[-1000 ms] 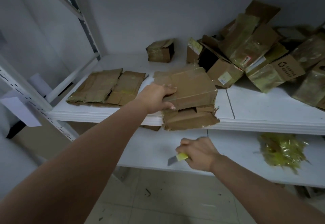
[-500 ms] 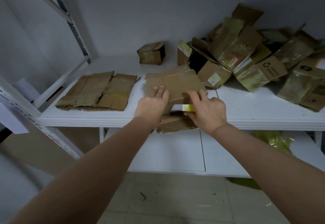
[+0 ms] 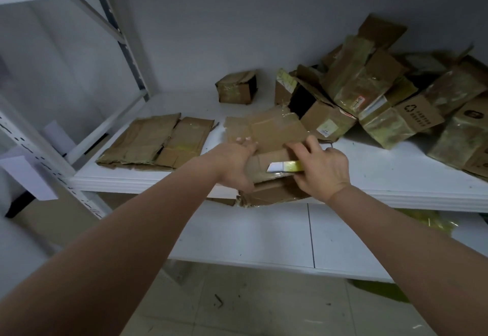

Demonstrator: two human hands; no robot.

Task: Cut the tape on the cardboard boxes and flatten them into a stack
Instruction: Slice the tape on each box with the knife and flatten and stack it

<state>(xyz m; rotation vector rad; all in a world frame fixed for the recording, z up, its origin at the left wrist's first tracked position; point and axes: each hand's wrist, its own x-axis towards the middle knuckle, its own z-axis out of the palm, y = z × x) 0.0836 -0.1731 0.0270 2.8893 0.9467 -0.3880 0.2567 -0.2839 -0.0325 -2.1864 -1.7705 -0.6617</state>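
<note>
White metal shelf (image 3: 396,166) | your left hand (image 3: 233,162) presses the flattened brown cardboard box (image 3: 274,131) open-fingered | right hand (image 3: 320,168) grips the yellow-handled utility knife (image 3: 285,166) | flat brown cardboard stack (image 3: 158,141) done at 9 o'clock | heap of taped brown boxes (image 3: 383,98) left at 2 o'clock

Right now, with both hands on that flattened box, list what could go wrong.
1. The knife blade lies exposed in the right hand, pointing toward the left hand; a slip could cut it.
2. The flattened box overhangs the shelf edge; it may slide off.
</note>
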